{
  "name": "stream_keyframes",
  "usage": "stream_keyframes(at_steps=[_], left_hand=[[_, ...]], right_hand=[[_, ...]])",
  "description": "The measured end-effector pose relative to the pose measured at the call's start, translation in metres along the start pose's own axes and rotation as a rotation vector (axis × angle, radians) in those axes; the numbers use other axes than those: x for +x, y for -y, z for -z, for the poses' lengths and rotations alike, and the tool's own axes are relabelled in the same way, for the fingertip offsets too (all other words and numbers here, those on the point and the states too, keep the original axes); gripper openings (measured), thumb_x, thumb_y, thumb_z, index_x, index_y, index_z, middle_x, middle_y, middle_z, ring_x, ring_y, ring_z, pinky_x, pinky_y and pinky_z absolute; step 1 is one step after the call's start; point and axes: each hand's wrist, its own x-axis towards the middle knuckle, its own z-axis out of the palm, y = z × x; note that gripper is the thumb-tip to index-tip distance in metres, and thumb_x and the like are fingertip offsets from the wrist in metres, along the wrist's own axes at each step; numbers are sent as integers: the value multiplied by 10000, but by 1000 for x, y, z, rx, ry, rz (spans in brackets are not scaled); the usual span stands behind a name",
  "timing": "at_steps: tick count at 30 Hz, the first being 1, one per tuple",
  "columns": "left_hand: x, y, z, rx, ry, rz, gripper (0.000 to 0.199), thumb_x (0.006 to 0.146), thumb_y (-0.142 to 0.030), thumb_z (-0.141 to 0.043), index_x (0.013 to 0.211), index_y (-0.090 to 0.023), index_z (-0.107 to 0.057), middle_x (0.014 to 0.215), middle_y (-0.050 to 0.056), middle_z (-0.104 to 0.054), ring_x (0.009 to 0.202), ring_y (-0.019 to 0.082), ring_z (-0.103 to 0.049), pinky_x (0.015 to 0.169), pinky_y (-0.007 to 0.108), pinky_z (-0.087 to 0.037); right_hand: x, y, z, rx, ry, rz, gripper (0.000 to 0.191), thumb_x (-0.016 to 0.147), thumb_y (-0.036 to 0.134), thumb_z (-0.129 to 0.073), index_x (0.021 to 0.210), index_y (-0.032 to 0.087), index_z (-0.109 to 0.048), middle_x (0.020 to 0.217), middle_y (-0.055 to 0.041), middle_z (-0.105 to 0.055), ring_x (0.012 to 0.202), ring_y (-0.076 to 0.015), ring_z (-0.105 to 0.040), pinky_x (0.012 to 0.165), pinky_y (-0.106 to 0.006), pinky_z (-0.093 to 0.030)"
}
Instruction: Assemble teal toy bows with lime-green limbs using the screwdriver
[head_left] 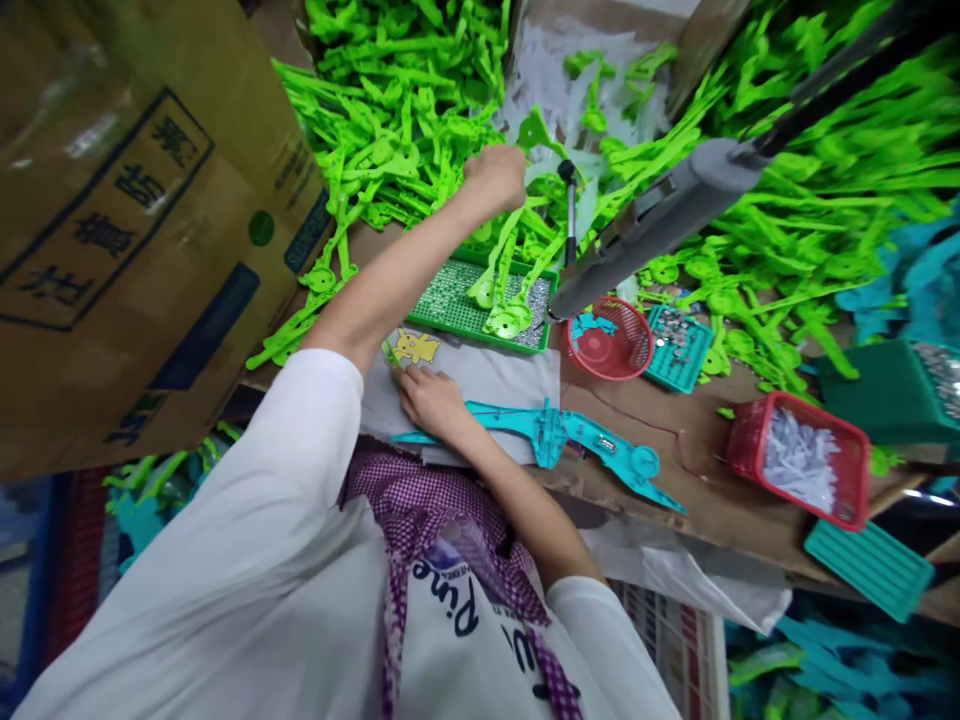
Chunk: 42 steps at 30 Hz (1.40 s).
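Note:
My left hand [495, 180] reaches over the heap of bright green plastic parts [390, 150], fingers curled and mostly hidden. A green part with a rounded end [536, 130] sits right beside it, but its grip cannot be made out. Lower down, my right hand [431, 400] rests on a grey cloth [487, 370] with a yellow cartoon print [415, 347]. Its fingers close around a small green piece [389, 350]. Beneath the right wrist lies a long turquoise plastic part [551, 435], with a small metal spring-like piece [606, 443] in it.
A green perforated tray [465, 300] holds small metal pieces, with green parts [508, 318] on top. Right of it stand a red round basket [630, 350], a turquoise tray [682, 350] and a red basket [855, 480]. A grey tool [652, 225] hangs overhead. A large carton [150, 230] stands left.

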Motion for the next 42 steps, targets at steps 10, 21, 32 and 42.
stream_keyframes(at_steps=[10, 21, 32, 42], left_hand=[[-266, 188, -44, -970, -201, 147, 450, 724, -528, -795, 935, -227, -536, 887, 16, -677, 793, 171, -663, 746, 294, -563], [-306, 166, -105, -1487, 17, 485, 646, 582, -404, -918, 1020, -209, -485, 856, -38, -658, 696, 107, -685, 660, 236, -612], [-309, 160, -118, -1418, 37, 468, 645, 620, -377, -916, 1028, -202, -448, 816, -66, -632, 637, 86, -682, 653, 227, -614], [-300, 162, -114, -1410, 86, 518, 647, 573, -359, -943, 953, -200, -444, 722, -88, -625, 607, 86, -679, 637, 225, -619]], right_hand=[[7, -2, 26, 70, 206, 4, 510, 1030, 248, -283, 1508, 134, -422, 1390, -171, -595, 1189, -275, -605, 889, -385, -515], [26, -24, 44, 154, 339, 122, 449, 959, 144, -369, 1334, 178, -615, 1246, -136, -666, 1039, -217, -640, 892, -320, -457], [18, -25, 38, 158, 297, 108, 398, 968, 159, -354, 1266, 182, -616, 1181, -117, -662, 952, -209, -609, 780, -298, -389], [15, -20, 42, 121, 287, 91, 342, 965, 149, -364, 1173, 184, -634, 1180, -103, -649, 948, -209, -606, 699, -294, -350]])
